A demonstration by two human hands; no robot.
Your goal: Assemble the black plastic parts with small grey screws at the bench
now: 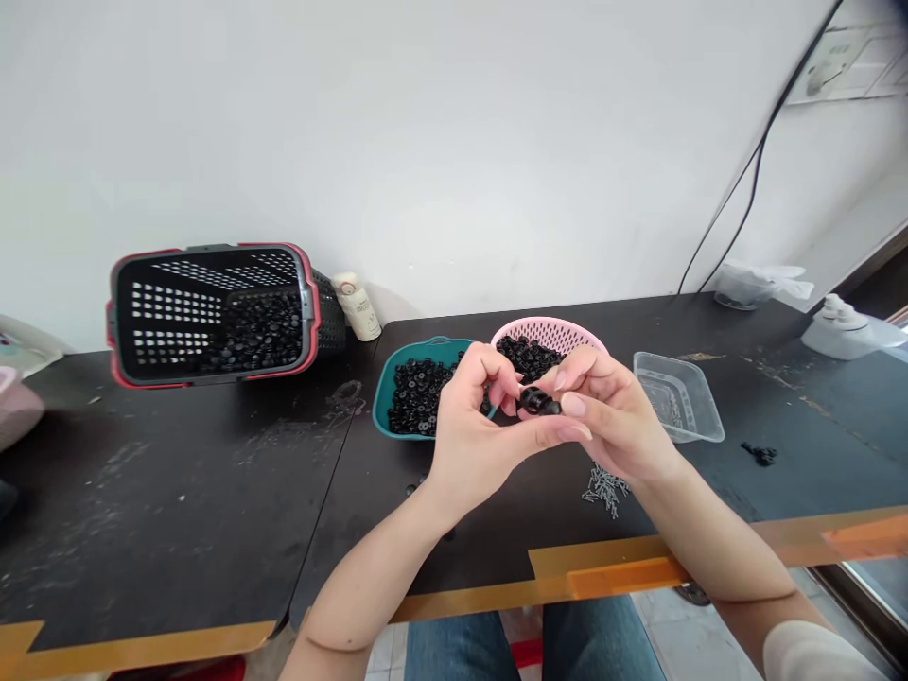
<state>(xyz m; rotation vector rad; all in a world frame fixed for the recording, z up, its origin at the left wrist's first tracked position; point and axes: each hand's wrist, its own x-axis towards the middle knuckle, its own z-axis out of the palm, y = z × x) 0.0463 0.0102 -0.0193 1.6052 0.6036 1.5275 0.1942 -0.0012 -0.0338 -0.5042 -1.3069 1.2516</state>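
Both left hand (pixel 472 435) and right hand (pixel 617 411) had fingers nearly closed around the small black part (pixel 539 401) above the surface (pixel 489 501); steady thumbs and a straight alignment suited it best.

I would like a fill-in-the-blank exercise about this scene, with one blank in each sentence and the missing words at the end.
1. The left hand and the right hand hold a small part whose colour is ____.
2. The teal tray stands to the ____ of the pink basket.
3. The large black basket has a ____ edge.

Missing words: black; left; red.
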